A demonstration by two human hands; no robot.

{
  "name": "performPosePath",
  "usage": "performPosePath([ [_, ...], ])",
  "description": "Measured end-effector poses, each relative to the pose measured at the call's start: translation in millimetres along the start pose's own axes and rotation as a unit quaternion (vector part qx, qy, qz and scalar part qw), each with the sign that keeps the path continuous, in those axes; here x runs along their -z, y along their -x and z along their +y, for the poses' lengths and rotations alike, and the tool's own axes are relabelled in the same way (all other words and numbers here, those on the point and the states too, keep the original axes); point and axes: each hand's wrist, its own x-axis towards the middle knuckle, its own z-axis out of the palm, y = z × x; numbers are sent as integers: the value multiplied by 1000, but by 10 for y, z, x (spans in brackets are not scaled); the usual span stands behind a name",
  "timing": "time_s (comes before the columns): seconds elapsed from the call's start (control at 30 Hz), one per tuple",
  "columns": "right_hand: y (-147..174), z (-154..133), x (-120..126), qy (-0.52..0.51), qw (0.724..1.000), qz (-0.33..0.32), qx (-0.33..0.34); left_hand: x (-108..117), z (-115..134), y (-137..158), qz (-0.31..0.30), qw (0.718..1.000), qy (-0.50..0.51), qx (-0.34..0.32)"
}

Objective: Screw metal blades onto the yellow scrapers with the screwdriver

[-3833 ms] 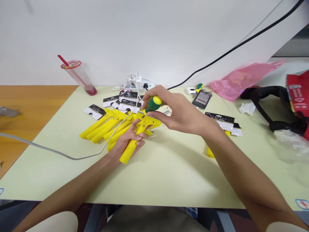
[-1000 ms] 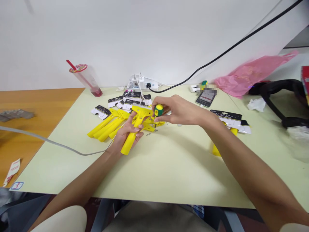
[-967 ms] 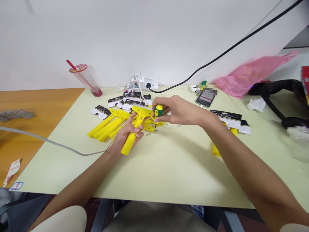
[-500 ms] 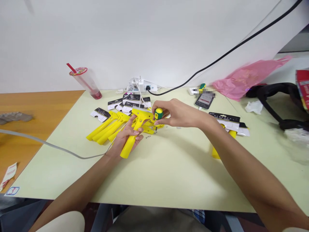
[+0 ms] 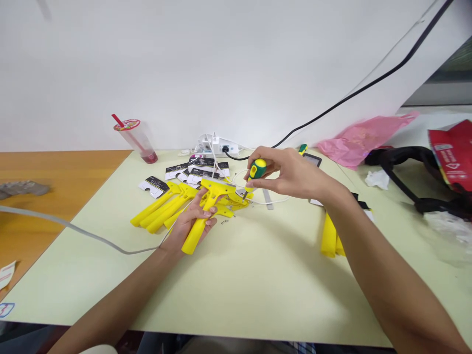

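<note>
My left hand (image 5: pixel 195 220) is wrapped round the handle of a yellow scraper (image 5: pixel 201 221), its wide T-shaped head pointing up and a thin grey edge along the top. Between the fingertips of my right hand (image 5: pixel 285 172) is a screwdriver (image 5: pixel 257 169) with a green and yellow handle, held at a slant to the right of the scraper head. Its shaft points down and left; whether the tip touches anything I cannot tell. Behind the held scraper lie more yellow scrapers (image 5: pixel 158 204). Several small screws (image 5: pixel 224 221) rest on the table beside it.
Black and white cards (image 5: pixel 154 187) lie by a white power strip (image 5: pixel 228 147). A tilted cup with a straw (image 5: pixel 138 140) stands at back left. On the right are a phone (image 5: pixel 312 159), a pink bag (image 5: pixel 357 142), black straps (image 5: pixel 401 157) and yellow handles (image 5: pixel 329 236). A flat grey strip (image 5: pixel 267 199) lies centrally.
My right hand has moved up and to the right from the scraper head, and the screwdriver now leans more. My left hand keeps its grip. The camera view has shifted slightly.
</note>
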Motion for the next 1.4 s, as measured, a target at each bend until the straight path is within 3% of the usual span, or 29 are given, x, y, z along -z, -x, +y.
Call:
performPosePath([
  [0.4,78,-140,63,-30,994,101,39,-33,-78,12,13,999,-9,29],
  [0.73,55,-150,30,-29,993,105,51,-23,-93,20,20,999,-4,25],
  [1.2,54,-93,-14,-46,994,85,54,11,-87,-2,30,999,9,14],
  [1.4,-18,-22,-134,-10,999,-32,23,6,-103,-18,65,997,-35,9],
])
